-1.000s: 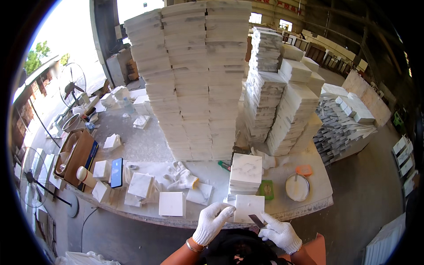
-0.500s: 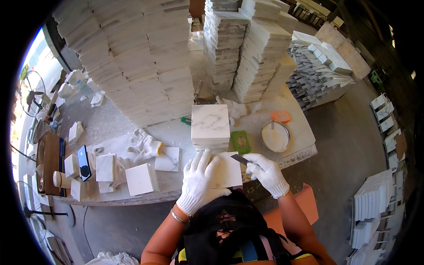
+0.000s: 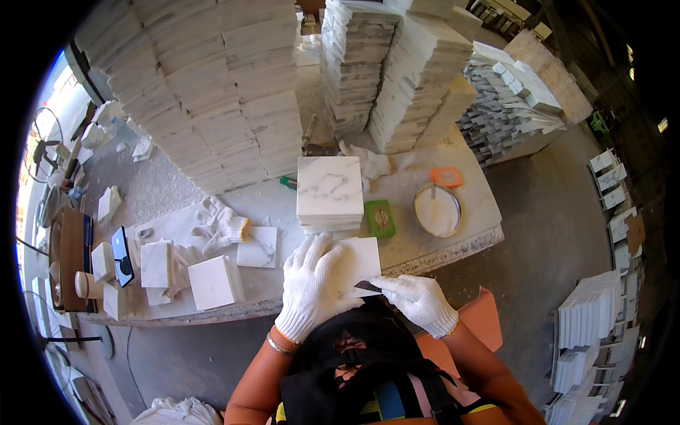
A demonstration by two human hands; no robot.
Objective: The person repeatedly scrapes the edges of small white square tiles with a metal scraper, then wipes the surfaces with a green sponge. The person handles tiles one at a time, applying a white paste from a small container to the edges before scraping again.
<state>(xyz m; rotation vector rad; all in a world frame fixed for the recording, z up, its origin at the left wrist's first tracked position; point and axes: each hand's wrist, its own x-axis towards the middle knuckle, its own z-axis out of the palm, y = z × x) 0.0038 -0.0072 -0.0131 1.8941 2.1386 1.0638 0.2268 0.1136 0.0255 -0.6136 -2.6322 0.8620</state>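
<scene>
A white marble tile lies at the table's near edge, in front of a stack of veined tiles. My left hand, in a white knitted glove, lies flat over the left part of this tile. Its fingers are stretched toward the stack, with the thumb apart along the near side. My right hand, gloved too, is closed on a thin dark flat blade. The blade's tip reaches over the tile's near right corner; the glove hides its other end.
A green box, an orange box and a round dish stand at the right. Leftward lie a spare glove, loose tiles and a phone. Tall tile stacks rise behind.
My right hand has moved nearer to me with the blade, from the tile's far right corner to its near right corner. My left hand stays on the tile. The view has shifted slightly.
</scene>
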